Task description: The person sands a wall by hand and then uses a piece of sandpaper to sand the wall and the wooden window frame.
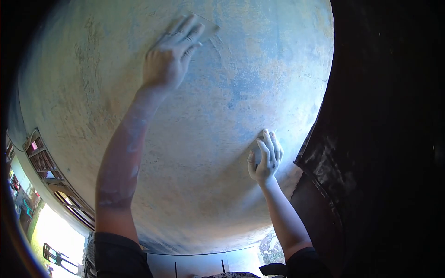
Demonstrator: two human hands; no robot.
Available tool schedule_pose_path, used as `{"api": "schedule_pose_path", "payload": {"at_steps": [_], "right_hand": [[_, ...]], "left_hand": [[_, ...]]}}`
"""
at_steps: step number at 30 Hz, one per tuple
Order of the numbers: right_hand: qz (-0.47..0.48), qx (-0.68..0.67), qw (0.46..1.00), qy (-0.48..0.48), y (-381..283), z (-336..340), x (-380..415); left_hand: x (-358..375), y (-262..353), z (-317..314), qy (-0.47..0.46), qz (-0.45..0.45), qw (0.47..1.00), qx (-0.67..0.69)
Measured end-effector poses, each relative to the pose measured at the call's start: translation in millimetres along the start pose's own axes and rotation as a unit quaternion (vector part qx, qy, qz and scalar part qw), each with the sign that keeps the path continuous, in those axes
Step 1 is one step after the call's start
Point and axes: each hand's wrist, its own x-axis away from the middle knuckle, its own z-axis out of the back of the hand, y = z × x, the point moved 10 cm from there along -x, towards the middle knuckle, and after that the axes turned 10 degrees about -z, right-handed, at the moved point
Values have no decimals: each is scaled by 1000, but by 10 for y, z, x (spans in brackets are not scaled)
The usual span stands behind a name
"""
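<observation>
A large rounded surface (208,111), patchy pale blue and tan with rough streaks, fills most of the view. High on it, left of centre, my left hand (174,51) presses a thin flat sheet (207,27) against it; the sheet's edge shows beyond the fingertips. Lower and to the right, my right hand (266,156) rests against the same surface with its fingers bent. Something greyish shows between its thumb and fingers, too hidden to name. Pale dust covers both hands, and some is on the left forearm.
Dark material (380,139) borders the surface on the right. At the lower left are a brown lattice frame (46,162) and a dark chair (60,258) on bright ground. A pale panel (199,265) with two dark upright bars lies at the bottom.
</observation>
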Motion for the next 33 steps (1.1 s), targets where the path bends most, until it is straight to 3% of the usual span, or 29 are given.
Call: {"api": "schedule_pose_path", "payload": {"at_steps": [1, 3, 5, 7, 10, 13, 15, 16, 18, 19, 21, 23, 24, 26, 27, 29, 31, 33], "right_hand": [[-3, -2, 1000, 0, 0, 11, 4], [2, -13, 1000, -12, 3, 3, 19], [2, -14, 1000, -11, 10, 3, 22], [3, -14, 1000, -11, -4, -5, 34], [-3, -5, 1000, -2, -7, -14, 27], [4, -5, 1000, 8, 5, -24, 63], [7, -13, 1000, -10, 9, -59, 99], [7, -14, 1000, -10, 16, -56, 110], [10, -11, 1000, -12, 18, -52, 123], [9, -10, 1000, -12, 14, -56, 128], [5, 7, 1000, -2, 16, -46, 126], [3, 7, 1000, 1, 32, -53, 112], [2, 6, 1000, 2, 17, -61, 122], [0, 9, 1000, 5, 8, -83, 153], [1, 12, 1000, 8, 17, -97, 144], [6, 15, 1000, 11, 18, -104, 136], [6, 18, 1000, 12, 15, -96, 129], [4, 28, 1000, 6, 9, -99, 121]], "left_hand": [[8, 24, -32, -3, -3, 1000, -1], [119, 30, 12, 73, 94, 990, -79], [156, 704, -106, 36, 40, 998, -13], [332, 1531, -300, -53, -125, 982, 130], [441, 1715, -412, -131, -205, 953, 181], [44, 1072, -290, -67, -139, 985, 80], [-130, 355, -211, -3, -25, 999, 20], [-184, 217, -196, -3, -26, 999, 20], [-161, -207, 53, 105, 112, 988, -16], [-156, -104, 10, 92, 111, 987, -75], [-141, 380, -178, 71, 48, 996, -13], [-39, 1126, -382, -35, -131, 990, 46], [64, 1214, -399, -36, -133, 989, 48], [267, 1489, -616, -134, -215, 954, 157], [178, 1422, -531, -108, -241, 952, 152], [-94, 1018, -370, -64, -234, 967, 83], [-403, 344, -127, -18, -130, 991, 16], [-447, -419, 48, 79, 35, 996, 24]]}}
